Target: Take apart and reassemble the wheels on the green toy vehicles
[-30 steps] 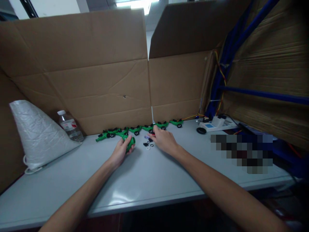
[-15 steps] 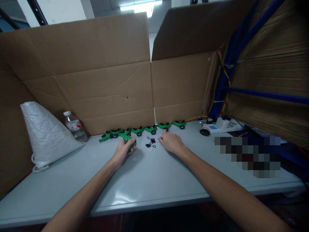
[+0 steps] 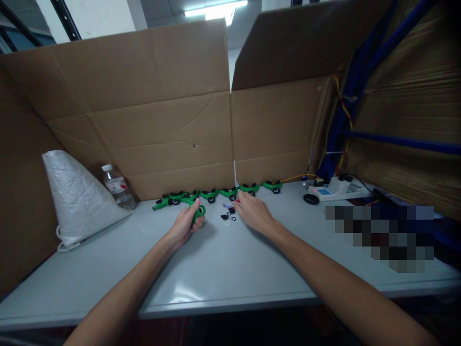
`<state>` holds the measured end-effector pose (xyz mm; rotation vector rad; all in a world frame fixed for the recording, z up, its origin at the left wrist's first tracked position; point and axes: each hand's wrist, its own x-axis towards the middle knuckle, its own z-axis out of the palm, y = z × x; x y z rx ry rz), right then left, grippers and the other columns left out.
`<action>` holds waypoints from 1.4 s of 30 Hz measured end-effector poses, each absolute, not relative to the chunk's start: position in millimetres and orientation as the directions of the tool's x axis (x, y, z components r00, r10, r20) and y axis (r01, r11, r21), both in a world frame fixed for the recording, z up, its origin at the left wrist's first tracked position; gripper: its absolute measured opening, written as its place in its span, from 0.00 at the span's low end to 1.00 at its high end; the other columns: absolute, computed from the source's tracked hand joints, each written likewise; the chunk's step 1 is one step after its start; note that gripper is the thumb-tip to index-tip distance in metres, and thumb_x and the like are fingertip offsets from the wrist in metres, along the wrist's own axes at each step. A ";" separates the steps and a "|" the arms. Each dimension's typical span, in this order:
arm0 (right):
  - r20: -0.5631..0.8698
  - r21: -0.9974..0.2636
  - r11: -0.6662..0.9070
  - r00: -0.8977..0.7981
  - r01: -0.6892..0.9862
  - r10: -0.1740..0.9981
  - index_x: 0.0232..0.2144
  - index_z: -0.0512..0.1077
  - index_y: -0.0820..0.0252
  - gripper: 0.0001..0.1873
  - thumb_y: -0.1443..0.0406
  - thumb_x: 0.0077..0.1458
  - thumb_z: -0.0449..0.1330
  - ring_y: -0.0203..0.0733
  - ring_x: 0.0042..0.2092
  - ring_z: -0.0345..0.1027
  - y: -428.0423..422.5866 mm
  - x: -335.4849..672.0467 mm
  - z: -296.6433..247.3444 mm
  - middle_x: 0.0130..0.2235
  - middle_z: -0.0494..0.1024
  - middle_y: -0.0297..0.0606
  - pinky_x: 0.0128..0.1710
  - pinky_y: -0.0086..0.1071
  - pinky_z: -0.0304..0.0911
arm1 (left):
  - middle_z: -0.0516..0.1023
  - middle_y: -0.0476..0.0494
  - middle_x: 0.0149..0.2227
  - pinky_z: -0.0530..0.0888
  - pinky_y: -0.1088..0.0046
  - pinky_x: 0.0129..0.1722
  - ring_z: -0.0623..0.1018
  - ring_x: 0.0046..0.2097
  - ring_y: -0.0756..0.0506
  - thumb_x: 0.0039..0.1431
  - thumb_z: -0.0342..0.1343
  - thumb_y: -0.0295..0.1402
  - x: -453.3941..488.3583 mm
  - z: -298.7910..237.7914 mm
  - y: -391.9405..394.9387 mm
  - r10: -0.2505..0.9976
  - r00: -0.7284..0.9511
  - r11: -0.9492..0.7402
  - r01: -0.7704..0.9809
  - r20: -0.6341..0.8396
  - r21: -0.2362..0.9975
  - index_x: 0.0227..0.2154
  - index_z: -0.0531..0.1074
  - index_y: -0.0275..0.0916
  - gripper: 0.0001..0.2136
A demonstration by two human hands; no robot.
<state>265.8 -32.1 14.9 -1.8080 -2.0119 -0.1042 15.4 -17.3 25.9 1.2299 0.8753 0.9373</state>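
Head view: the left hand (image 3: 184, 228) has thumb and fingers wrapped around a green part (image 3: 200, 211), its ring-shaped end showing toward the right. The right hand (image 3: 255, 209) has its fingers bunched at the row of green parts (image 3: 209, 196); whether they grip anything, I cannot tell. Small black pieces (image 3: 224, 217) and 1 white ring (image 3: 228, 223) lie between the 2 hands. Cardboard (image 3: 173, 129) bounds the table (image 3: 216, 269) at the back. Open tabletop spans the forearms down to the front edge; leftward, room extends to the white bag (image 3: 81, 204), rightward toward the power strip (image 3: 334, 191).
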 end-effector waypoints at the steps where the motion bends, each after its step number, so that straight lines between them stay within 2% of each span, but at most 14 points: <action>1: 0.375 -0.235 0.186 -0.088 0.954 0.923 0.47 0.67 0.58 0.13 0.56 0.74 0.50 0.49 0.46 0.77 -33.7 262.7 14.9 0.49 0.79 0.44 0.40 0.34 0.62 | 0.59 0.56 0.20 0.48 0.80 0.18 0.58 0.19 0.56 0.59 0.61 0.58 15.1 25.1 -16.9 0.927 0.374 0.091 -0.120 -0.040 0.989 0.25 0.57 0.41 0.27; 4: 0.409 -0.289 0.309 -0.175 0.906 0.896 0.45 0.68 0.57 0.12 0.56 0.74 0.50 0.46 0.45 0.75 -38.6 252.1 13.6 0.46 0.80 0.42 0.40 0.33 0.61 | 0.62 0.55 0.19 0.53 0.79 0.19 0.60 0.20 0.55 0.61 0.60 0.57 14.7 22.0 -16.1 0.919 0.394 0.074 -0.133 -0.016 0.988 0.25 0.60 0.40 0.26; 8: 0.454 -0.367 0.448 -0.264 0.815 0.851 0.44 0.69 0.58 0.11 0.59 0.74 0.51 0.44 0.43 0.73 -42.6 238.3 9.3 0.43 0.79 0.41 0.42 0.33 0.60 | 0.70 0.49 0.24 0.59 0.78 0.22 0.67 0.23 0.54 0.62 0.61 0.56 16.3 20.4 -17.8 0.910 0.413 0.074 -0.095 -0.028 0.993 0.27 0.65 0.38 0.25; 12: 0.520 -0.304 0.605 -0.404 0.736 0.753 0.41 0.70 0.58 0.15 0.59 0.76 0.47 0.44 0.47 0.69 -43.6 232.2 8.0 0.42 0.77 0.41 0.50 0.36 0.60 | 0.72 0.48 0.27 0.63 0.77 0.24 0.69 0.26 0.52 0.61 0.62 0.55 17.5 21.2 -19.5 0.895 0.441 0.122 -0.102 -0.065 0.987 0.29 0.68 0.37 0.23; 14: 0.508 -0.284 0.641 -0.455 0.713 0.731 0.41 0.70 0.58 0.17 0.57 0.77 0.46 0.44 0.47 0.69 -44.9 232.1 9.4 0.42 0.77 0.41 0.51 0.36 0.60 | 0.72 0.49 0.26 0.63 0.77 0.25 0.69 0.25 0.52 0.62 0.62 0.55 16.8 21.1 -19.0 0.880 0.470 0.138 -0.119 -0.067 0.983 0.30 0.68 0.37 0.23; 17: 0.432 -0.312 0.595 -0.447 0.741 0.783 0.45 0.71 0.57 0.17 0.54 0.76 0.46 0.44 0.43 0.72 -50.2 233.1 13.5 0.39 0.79 0.39 0.43 0.33 0.59 | 0.69 0.51 0.22 0.62 0.76 0.24 0.66 0.23 0.53 0.63 0.59 0.56 14.9 20.0 -18.0 0.858 0.510 0.144 -0.134 -0.057 0.980 0.29 0.68 0.38 0.24; 20: 0.409 -0.286 0.556 -0.426 0.780 0.807 0.46 0.71 0.56 0.20 0.52 0.76 0.45 0.44 0.40 0.74 -57.2 232.5 18.4 0.40 0.81 0.39 0.38 0.32 0.57 | 0.67 0.52 0.20 0.63 0.76 0.25 0.65 0.22 0.52 0.65 0.57 0.56 14.1 20.0 -18.6 0.848 0.530 0.125 -0.136 -0.035 0.983 0.26 0.66 0.38 0.25; 24: 0.458 -0.217 0.584 -0.447 0.783 0.769 0.44 0.72 0.58 0.19 0.59 0.77 0.43 0.44 0.43 0.73 -60.9 229.5 21.7 0.41 0.81 0.41 0.42 0.34 0.59 | 0.67 0.52 0.22 0.62 0.76 0.25 0.64 0.22 0.53 0.65 0.58 0.55 15.6 22.7 -21.2 0.844 0.536 0.133 -0.149 -0.033 0.980 0.28 0.67 0.38 0.23; 27: 0.495 -0.169 0.598 -0.457 0.784 0.739 0.42 0.73 0.58 0.16 0.61 0.75 0.47 0.46 0.45 0.71 -59.6 228.7 21.6 0.40 0.80 0.41 0.44 0.35 0.60 | 0.67 0.52 0.23 0.62 0.76 0.25 0.65 0.23 0.53 0.65 0.58 0.55 16.5 24.0 -22.2 0.841 0.540 0.133 -0.136 -0.039 0.982 0.28 0.67 0.38 0.24; 35: 0.539 -0.016 0.614 -0.510 0.789 0.670 0.40 0.76 0.58 0.17 0.60 0.74 0.49 0.47 0.44 0.68 -66.8 228.0 26.0 0.38 0.79 0.43 0.42 0.36 0.59 | 0.64 0.52 0.21 0.60 0.76 0.24 0.64 0.22 0.52 0.65 0.58 0.55 17.9 22.2 -23.5 0.844 0.534 0.126 -0.114 -0.046 0.985 0.25 0.65 0.39 0.25; 42: 0.537 0.010 0.625 -0.531 0.781 0.655 0.41 0.76 0.59 0.18 0.59 0.74 0.49 0.48 0.45 0.68 -68.9 223.8 24.3 0.39 0.79 0.44 0.42 0.36 0.59 | 0.63 0.52 0.19 0.55 0.76 0.22 0.60 0.21 0.53 0.66 0.57 0.55 21.0 19.7 -26.3 0.846 0.533 0.061 -0.068 -0.015 0.996 0.24 0.66 0.38 0.25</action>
